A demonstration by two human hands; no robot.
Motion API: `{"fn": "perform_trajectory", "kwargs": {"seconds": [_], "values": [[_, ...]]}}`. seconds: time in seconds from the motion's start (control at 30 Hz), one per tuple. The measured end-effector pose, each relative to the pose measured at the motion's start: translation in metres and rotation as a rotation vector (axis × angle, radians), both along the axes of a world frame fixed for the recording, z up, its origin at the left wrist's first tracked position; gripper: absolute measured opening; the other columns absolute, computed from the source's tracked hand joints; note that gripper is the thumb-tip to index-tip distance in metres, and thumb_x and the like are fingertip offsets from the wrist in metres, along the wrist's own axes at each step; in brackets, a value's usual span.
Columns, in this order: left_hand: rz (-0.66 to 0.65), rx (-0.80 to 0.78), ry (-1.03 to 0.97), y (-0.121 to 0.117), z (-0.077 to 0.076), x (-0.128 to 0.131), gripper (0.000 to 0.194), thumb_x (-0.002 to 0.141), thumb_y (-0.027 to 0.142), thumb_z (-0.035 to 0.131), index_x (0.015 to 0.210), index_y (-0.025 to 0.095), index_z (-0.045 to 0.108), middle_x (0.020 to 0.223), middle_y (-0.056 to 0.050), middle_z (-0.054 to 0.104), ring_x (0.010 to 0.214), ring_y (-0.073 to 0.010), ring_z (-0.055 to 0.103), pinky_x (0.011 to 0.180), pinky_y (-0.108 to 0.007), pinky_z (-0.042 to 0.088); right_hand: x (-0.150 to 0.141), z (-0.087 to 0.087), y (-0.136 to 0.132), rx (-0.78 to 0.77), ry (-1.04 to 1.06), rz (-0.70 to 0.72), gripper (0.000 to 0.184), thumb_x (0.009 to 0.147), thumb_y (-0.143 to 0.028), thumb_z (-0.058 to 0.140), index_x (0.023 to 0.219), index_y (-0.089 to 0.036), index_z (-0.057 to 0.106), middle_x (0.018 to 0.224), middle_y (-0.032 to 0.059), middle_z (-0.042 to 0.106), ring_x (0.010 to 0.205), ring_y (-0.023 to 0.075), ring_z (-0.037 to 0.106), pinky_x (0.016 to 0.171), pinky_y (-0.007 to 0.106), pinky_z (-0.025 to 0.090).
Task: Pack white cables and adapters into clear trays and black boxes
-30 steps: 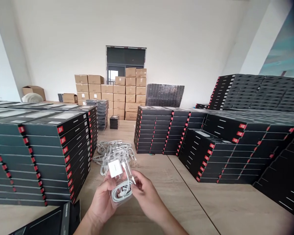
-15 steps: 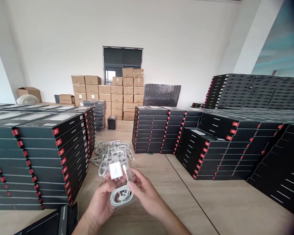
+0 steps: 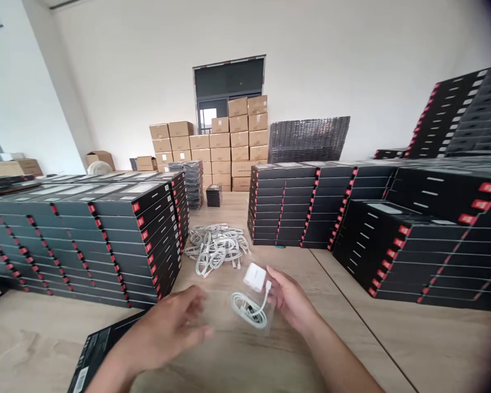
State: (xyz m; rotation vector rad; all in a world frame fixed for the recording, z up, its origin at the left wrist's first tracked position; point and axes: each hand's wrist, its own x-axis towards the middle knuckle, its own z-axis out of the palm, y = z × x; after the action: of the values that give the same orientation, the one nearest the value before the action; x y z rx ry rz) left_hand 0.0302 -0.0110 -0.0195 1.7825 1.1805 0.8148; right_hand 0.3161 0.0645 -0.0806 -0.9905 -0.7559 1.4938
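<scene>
My right hand [image 3: 290,299] grips the right edge of a clear plastic tray [image 3: 238,288]. In the tray sit a white charger plug [image 3: 255,277] and a coiled white charging cable [image 3: 249,310]. My left hand [image 3: 167,325] is apart from the tray, to its left, with fingers spread and nothing in them; it is slightly blurred. Below that arm a black box [image 3: 106,338] lies on the wooden table [image 3: 229,363], partly hidden. Beyond the tray is a heap of loose white cables [image 3: 216,245].
Stacks of black boxes with red tabs stand at left [image 3: 118,245] and right [image 3: 290,207]. A small stack of black boxes [image 3: 214,195] stands farther back. Brown cartons [image 3: 221,155] are piled by the window. A seam [image 3: 352,308] crosses the table at right.
My left hand has let go of the tray and moved left, opening. My right hand keeps hold of it. The view has turned to the left.
</scene>
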Motion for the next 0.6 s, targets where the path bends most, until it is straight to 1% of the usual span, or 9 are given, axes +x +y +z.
{"fn": "perform_trajectory", "kwargs": {"seconds": [0.03, 0.07, 0.1, 0.17, 0.23, 0.3, 0.37, 0.5, 0.6], "values": [[0.009, -0.006, 0.100, -0.009, 0.003, -0.016, 0.028, 0.069, 0.033, 0.072, 0.097, 0.028, 0.070, 0.094, -0.002, 0.070, 0.088, -0.0231, 0.061, 0.078, -0.027, 0.044, 0.001, -0.002, 0.002, -0.018, 0.025, -0.012, 0.021, 0.080, -0.032, 0.070, 0.092, -0.015, 0.068, 0.074, 0.0061, 0.073, 0.055, 0.0146, 0.065, 0.042, 0.019, 0.047], [0.055, -0.020, 0.188, -0.016, 0.002, -0.031, 0.027, 0.069, 0.033, 0.071, 0.095, 0.028, 0.070, 0.096, -0.002, 0.070, 0.093, -0.0245, 0.061, 0.081, -0.029, 0.043, 0.001, -0.004, 0.004, -0.031, 0.043, -0.019, 0.019, 0.081, -0.030, 0.070, 0.092, -0.015, 0.068, 0.073, 0.0066, 0.073, 0.054, 0.0147, 0.065, 0.041, 0.019, 0.047], [0.139, -0.022, 0.270, -0.021, -0.001, -0.044, 0.031, 0.066, 0.031, 0.072, 0.097, 0.029, 0.069, 0.100, -0.002, 0.070, 0.098, -0.0263, 0.060, 0.085, -0.031, 0.043, 0.001, -0.006, 0.005, -0.039, 0.055, -0.023, 0.018, 0.081, -0.029, 0.069, 0.092, -0.015, 0.067, 0.072, 0.0069, 0.074, 0.054, 0.0150, 0.066, 0.041, 0.019, 0.047], [0.246, 0.020, 0.447, -0.027, -0.014, -0.062, 0.044, 0.058, 0.023, 0.071, 0.101, 0.030, 0.067, 0.114, -0.003, 0.066, 0.110, -0.0299, 0.056, 0.095, -0.037, 0.039, 0.000, -0.008, 0.004, -0.044, 0.075, -0.030, 0.016, 0.082, -0.027, 0.068, 0.092, -0.014, 0.067, 0.071, 0.0076, 0.074, 0.057, 0.0160, 0.067, 0.043, 0.019, 0.049], [0.299, 0.089, 0.580, -0.030, -0.030, -0.068, 0.057, 0.054, 0.016, 0.065, 0.109, 0.029, 0.063, 0.129, -0.003, 0.058, 0.122, -0.0305, 0.048, 0.105, -0.041, 0.032, -0.002, -0.009, 0.003, -0.046, 0.096, -0.038, 0.015, 0.082, -0.025, 0.067, 0.092, -0.014, 0.066, 0.070, 0.0082, 0.074, 0.058, 0.0164, 0.068, 0.045, 0.020, 0.051], [0.308, 0.144, 0.662, -0.032, -0.040, -0.064, 0.066, 0.053, 0.013, 0.058, 0.116, 0.029, 0.058, 0.132, -0.004, 0.055, 0.127, -0.0289, 0.044, 0.110, -0.043, 0.026, -0.003, -0.010, 0.001, -0.053, 0.115, -0.045, 0.014, 0.083, -0.024, 0.065, 0.091, -0.013, 0.065, 0.069, 0.0087, 0.074, 0.058, 0.0164, 0.068, 0.046, 0.020, 0.052], [0.276, 0.154, 0.702, -0.035, -0.041, -0.056, 0.070, 0.053, 0.012, 0.055, 0.120, 0.030, 0.056, 0.129, -0.004, 0.056, 0.126, -0.0288, 0.045, 0.111, -0.045, 0.025, -0.003, -0.010, 0.000, -0.061, 0.137, -0.049, 0.013, 0.083, -0.024, 0.064, 0.091, -0.014, 0.065, 0.070, 0.0087, 0.074, 0.058, 0.0163, 0.068, 0.046, 0.020, 0.052], [0.095, 0.051, 0.667, -0.035, -0.028, -0.037, 0.069, 0.050, 0.015, 0.061, 0.117, 0.034, 0.059, 0.127, -0.005, 0.055, 0.123, -0.0319, 0.047, 0.105, -0.043, 0.034, 0.001, -0.013, 0.000, -0.073, 0.193, -0.064, 0.010, 0.082, -0.024, 0.064, 0.088, -0.016, 0.064, 0.069, 0.0066, 0.073, 0.059, 0.0155, 0.069, 0.049, 0.020, 0.052], [0.035, 0.083, 0.616, -0.026, -0.016, -0.016, 0.068, 0.049, 0.015, 0.062, 0.114, 0.034, 0.063, 0.123, -0.006, 0.053, 0.120, -0.0316, 0.049, 0.102, -0.040, 0.038, 0.004, -0.015, 0.002, -0.058, 0.239, -0.090, 0.010, 0.080, -0.025, 0.066, 0.087, -0.018, 0.063, 0.068, 0.0042, 0.072, 0.063, 0.0157, 0.069, 0.052, 0.021, 0.053]]}}
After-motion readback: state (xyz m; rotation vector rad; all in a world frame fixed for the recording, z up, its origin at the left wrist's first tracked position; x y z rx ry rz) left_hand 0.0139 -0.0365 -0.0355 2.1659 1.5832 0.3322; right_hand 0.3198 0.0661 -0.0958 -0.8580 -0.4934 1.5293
